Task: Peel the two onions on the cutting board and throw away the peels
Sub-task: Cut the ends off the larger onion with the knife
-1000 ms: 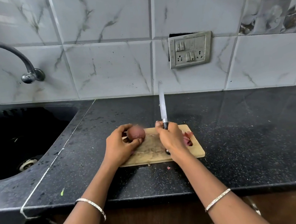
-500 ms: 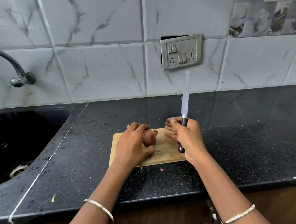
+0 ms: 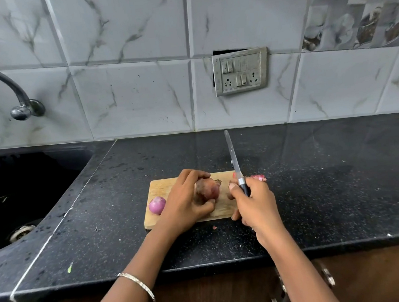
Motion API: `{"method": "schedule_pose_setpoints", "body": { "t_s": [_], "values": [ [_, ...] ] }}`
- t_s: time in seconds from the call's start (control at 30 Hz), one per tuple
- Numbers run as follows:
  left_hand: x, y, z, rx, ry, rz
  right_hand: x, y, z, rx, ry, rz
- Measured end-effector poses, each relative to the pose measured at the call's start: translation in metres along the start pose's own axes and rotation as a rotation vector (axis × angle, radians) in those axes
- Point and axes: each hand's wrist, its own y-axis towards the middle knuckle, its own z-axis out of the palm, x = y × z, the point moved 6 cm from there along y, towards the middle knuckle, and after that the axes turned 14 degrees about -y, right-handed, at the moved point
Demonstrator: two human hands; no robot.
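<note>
Head view, left to right. Black sink (image 3: 26, 187) at far left, set in dark counter (image 3: 331, 187). Smooth purple onion (image 3: 157, 205) lies on left end of cutting board (image 3: 164, 186), just beside your left hand (image 3: 186, 205). Left fingers curl around brown-skinned onion (image 3: 208, 190), holding it over board's middle. Your right hand (image 3: 257, 206) clamps handle of knife (image 3: 232, 157), blade pointing up and away, just right of that onion. Pink peel scrap (image 3: 258, 177) shows beyond your right knuckles.

Wood cutting board (image 3: 163, 186) matt & scuffed, knife (image 3: 234, 162) blade shiny metal, countertop (image 3: 319, 188) glossy speckled stone.
</note>
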Motion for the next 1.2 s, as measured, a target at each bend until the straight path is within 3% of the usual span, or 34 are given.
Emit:
{"method": "schedule_pose_setpoints", "body": {
  "t_s": [0.37, 0.7, 1.2],
  "values": [
    [0.011, 0.003, -0.005, -0.043, -0.103, -0.046, -0.002, -0.027, 0.008, 0.057, -0.226, -0.162],
    [0.013, 0.013, 0.005, 0.024, -0.126, -0.027, 0.002, -0.035, -0.007, -0.071, -0.564, -0.210],
    [0.016, 0.006, 0.002, -0.043, -0.246, -0.112, 0.009, -0.049, -0.005, -0.061, -0.629, -0.196]
  ]
}}
